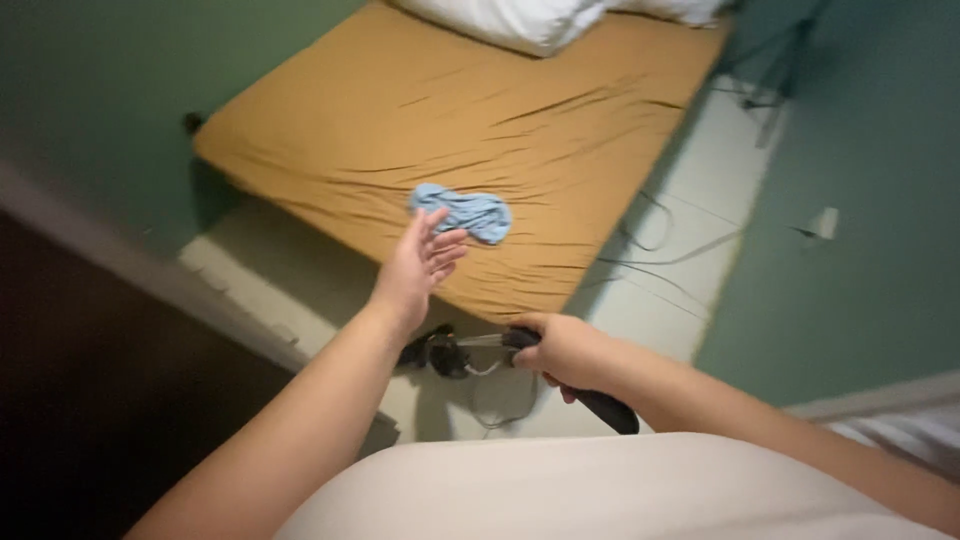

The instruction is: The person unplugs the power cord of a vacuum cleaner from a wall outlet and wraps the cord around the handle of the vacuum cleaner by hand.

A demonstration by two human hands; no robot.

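While pale fabric (600,490) fills the bottom of the view, closest to the camera, both forearms extend out above it. R hand (562,350): fingers wrapped tight round the black handle (600,402) of a tool, prob. a grabber/reacher; its metal shaft runs left to a dark head (440,352) w/ thin wire loops hanging under it. Head sits over the pale floor (700,180), just off the bed's near edge. L hand (418,265): raised, palm open, fingers spread and slightly curled, gripping nothing; fingertips just short of a crumpled light-blue cloth (465,212), not touching as far as can be told. Cloth lies on the bed (480,110), near its front edge, roughly mid-width. Bed covered w/ a mustard-orange sheet, wrinkled. Farther back, at the bed's far edge, white pillows (520,18). Cables (660,250) trail over the floor along the bed's right side. Green walls (860,200) both sides; small white outlet (824,222) on the right wall. Dark area lower left, blurred, can't tell what.
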